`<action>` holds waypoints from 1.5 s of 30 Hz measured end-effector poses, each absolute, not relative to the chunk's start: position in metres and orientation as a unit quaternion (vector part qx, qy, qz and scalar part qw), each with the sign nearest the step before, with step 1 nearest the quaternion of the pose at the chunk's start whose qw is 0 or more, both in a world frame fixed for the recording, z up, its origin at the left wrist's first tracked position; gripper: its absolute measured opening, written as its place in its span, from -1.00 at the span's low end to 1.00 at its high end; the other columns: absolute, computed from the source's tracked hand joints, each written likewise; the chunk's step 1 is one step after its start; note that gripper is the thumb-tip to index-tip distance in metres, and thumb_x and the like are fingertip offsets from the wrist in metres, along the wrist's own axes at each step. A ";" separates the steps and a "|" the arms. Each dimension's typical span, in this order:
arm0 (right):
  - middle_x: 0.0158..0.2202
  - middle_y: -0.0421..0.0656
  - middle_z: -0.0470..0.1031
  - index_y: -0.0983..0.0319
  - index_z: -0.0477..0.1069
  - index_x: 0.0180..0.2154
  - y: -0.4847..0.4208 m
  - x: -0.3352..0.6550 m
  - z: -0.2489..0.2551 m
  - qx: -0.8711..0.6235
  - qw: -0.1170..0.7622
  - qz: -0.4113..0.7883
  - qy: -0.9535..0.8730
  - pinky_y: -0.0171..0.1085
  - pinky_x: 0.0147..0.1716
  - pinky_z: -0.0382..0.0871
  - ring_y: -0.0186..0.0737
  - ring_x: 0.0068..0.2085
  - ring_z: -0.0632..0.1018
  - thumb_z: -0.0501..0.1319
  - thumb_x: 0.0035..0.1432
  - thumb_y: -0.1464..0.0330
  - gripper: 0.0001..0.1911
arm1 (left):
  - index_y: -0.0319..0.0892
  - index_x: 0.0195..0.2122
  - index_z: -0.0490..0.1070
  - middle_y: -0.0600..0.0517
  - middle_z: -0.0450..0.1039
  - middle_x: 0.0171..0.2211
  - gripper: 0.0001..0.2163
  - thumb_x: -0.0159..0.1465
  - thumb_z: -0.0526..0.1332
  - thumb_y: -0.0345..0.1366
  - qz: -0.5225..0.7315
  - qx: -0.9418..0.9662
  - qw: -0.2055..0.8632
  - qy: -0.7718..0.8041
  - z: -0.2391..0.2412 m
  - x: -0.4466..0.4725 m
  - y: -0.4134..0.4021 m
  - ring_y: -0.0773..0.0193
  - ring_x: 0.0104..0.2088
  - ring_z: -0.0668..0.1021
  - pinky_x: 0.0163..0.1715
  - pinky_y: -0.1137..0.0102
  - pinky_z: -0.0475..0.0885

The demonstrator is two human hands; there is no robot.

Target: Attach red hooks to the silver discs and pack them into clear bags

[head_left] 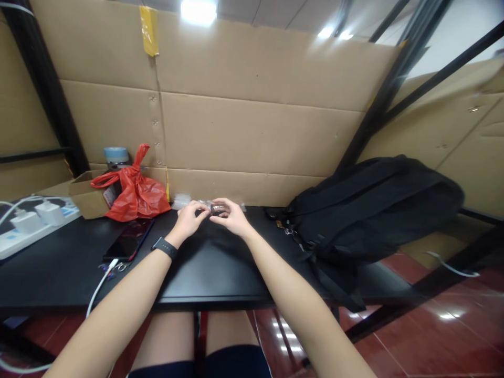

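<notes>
Both hands are close together over the far middle of the black table [220, 273]. My right hand [235, 218] has its thumb and fingers curled round a small dark, shiny object [216, 210], whose kind I cannot make out. On the other side, my left hand [189, 220] is closed in a pinch, its fingertips almost meeting the object. Whatever it pinches is too small to name. A dark smartwatch [165, 248] is on my left wrist. Clear crumpled plastic [181, 200] lies just behind the hands, against the cardboard wall.
To the left are a red plastic bag [137, 191], a cardboard box [88, 197], a phone [129, 239] with a white cable [103, 281], and a power strip [39, 226] with chargers. A black backpack [378, 210] fills the right side. Cardboard panels [244, 131] stand behind.
</notes>
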State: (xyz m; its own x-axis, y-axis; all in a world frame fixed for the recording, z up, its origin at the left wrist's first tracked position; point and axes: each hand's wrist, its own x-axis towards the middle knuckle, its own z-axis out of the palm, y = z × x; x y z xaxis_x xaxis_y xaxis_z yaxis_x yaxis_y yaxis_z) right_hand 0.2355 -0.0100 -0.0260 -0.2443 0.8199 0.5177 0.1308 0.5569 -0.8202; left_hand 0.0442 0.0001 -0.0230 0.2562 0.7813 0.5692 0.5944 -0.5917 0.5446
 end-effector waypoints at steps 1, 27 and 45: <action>-0.01 -0.05 0.52 0.16 0.39 -0.04 -0.011 0.234 -0.026 -0.330 0.517 0.336 -0.714 -0.21 -0.15 0.47 -0.15 -0.08 0.59 0.45 -0.12 0.29 -0.44 | -0.10 -0.26 0.52 0.02 0.54 -0.14 -0.89 0.29 0.21 -0.25 0.427 0.783 0.108 0.438 -0.024 0.046 0.000 0.16 -0.06 0.54 -0.03 0.27 0.36; -0.05 -0.07 0.55 0.17 0.36 -0.18 -0.015 0.229 -0.024 -0.315 0.544 0.389 -0.673 -0.17 -0.12 0.52 -0.12 -0.07 0.61 0.50 -0.21 0.24 -0.46 | -0.10 -0.25 0.47 -0.04 0.43 -0.07 -0.90 0.30 0.17 -0.29 0.443 0.776 0.023 0.448 -0.018 0.057 -0.020 0.08 0.01 0.45 -0.02 0.21 0.27; -0.33 -0.17 0.58 0.20 0.38 -0.33 -0.015 0.228 -0.025 -0.337 0.531 0.426 -0.650 -0.25 -0.30 0.48 -0.20 -0.31 0.61 0.44 -0.10 0.08 -0.58 | -0.08 -0.27 0.52 -0.04 0.42 -0.12 -0.91 0.28 0.23 -0.27 0.453 0.783 -0.005 0.426 -0.013 0.053 -0.023 0.08 -0.03 0.45 -0.03 0.19 0.27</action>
State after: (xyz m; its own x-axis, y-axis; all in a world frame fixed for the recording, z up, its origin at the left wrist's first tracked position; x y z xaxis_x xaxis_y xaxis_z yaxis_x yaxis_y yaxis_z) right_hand 0.2284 -0.0149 -0.0250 -0.2095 0.8910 0.4029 -0.0140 0.4092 -0.9123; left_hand 0.0532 -0.0229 -0.0132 0.2275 0.6624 0.7138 0.6718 -0.6374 0.3774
